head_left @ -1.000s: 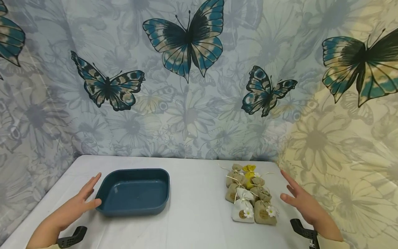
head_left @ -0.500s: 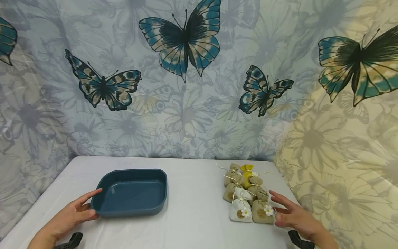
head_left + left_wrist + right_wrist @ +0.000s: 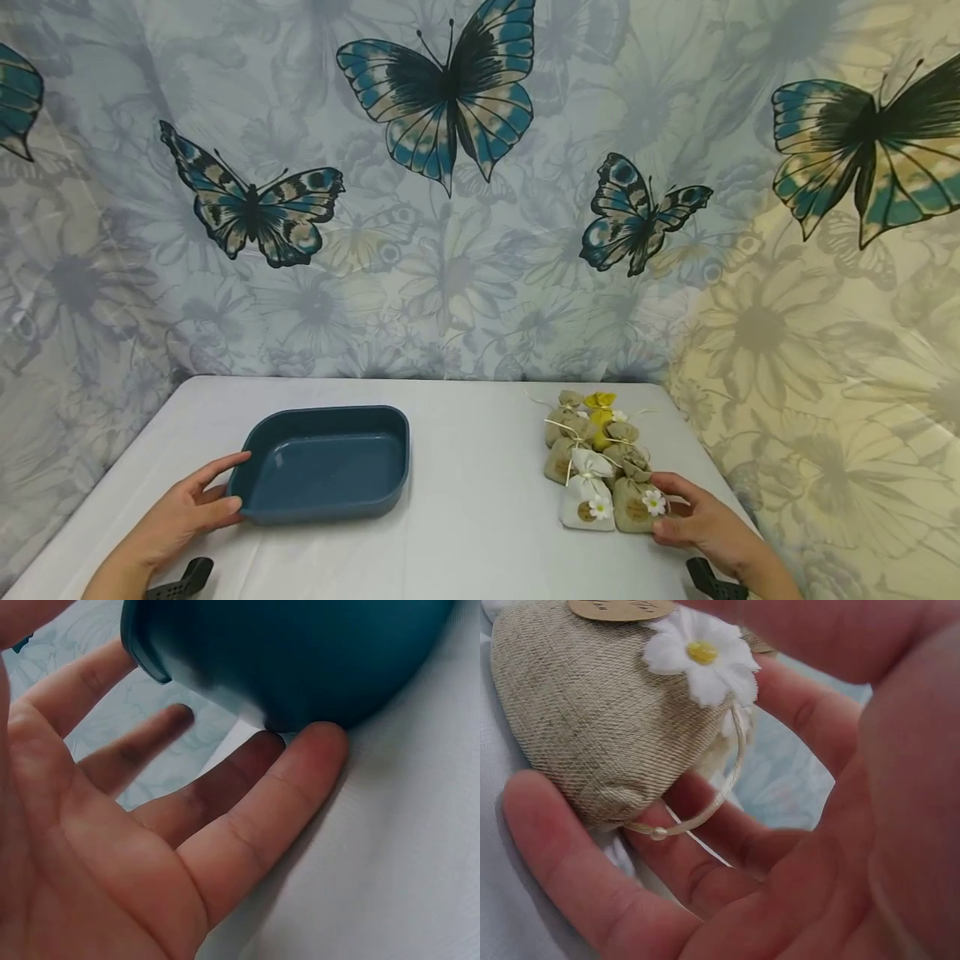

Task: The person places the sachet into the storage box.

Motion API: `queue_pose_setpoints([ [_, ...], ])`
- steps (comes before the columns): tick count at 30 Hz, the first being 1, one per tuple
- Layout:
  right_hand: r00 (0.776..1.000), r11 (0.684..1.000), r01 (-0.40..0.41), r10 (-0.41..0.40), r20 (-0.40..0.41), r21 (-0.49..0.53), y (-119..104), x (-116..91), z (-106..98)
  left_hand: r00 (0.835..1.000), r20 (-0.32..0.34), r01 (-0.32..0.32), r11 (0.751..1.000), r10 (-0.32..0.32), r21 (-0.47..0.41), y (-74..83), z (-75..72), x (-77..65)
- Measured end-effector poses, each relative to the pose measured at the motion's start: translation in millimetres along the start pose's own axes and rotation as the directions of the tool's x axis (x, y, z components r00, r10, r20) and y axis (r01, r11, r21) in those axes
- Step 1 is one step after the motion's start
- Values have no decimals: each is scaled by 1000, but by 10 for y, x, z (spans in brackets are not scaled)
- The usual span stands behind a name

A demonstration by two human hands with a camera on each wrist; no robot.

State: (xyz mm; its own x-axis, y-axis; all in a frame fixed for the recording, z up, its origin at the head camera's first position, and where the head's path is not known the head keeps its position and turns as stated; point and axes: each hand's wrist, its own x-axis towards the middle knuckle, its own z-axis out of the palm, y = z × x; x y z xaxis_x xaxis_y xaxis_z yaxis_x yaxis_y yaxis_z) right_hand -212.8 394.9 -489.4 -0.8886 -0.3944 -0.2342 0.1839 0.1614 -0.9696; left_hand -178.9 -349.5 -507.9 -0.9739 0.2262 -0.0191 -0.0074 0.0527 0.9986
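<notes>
Against blue tray, spread left hand; against beige sachet, spread right hand.

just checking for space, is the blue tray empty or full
Empty: in the head view, the blue tray shows a bare inside floor, and the small bags lie outside it.

The brown label on the beige pouch carries dark letters, but the picture's edge cuts them, so no word is readable. The white pouch's round mark is too small for reading.
</notes>
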Motion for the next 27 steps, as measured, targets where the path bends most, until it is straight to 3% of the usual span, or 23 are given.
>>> queue_pose_setpoints([
  [4,1000,1000,-6,7,-15,14,7,22,-5,1000,-3,1,1000,-1,-16,10,27,33],
  [11,995,996,84,-86,-43,-37,50,89,1,1000,-20,20,999,-20,-25,-5,17,29],
  [19,981,996,50,-64,-183,-78,146,129,51,1000,-3,16,1000,-16,-16,-7,-12,19],
  [27,983,998,58,-61,-175,-25,235,155,11,1000,-13,-8,1000,8,-11,-58,-3,7],
])
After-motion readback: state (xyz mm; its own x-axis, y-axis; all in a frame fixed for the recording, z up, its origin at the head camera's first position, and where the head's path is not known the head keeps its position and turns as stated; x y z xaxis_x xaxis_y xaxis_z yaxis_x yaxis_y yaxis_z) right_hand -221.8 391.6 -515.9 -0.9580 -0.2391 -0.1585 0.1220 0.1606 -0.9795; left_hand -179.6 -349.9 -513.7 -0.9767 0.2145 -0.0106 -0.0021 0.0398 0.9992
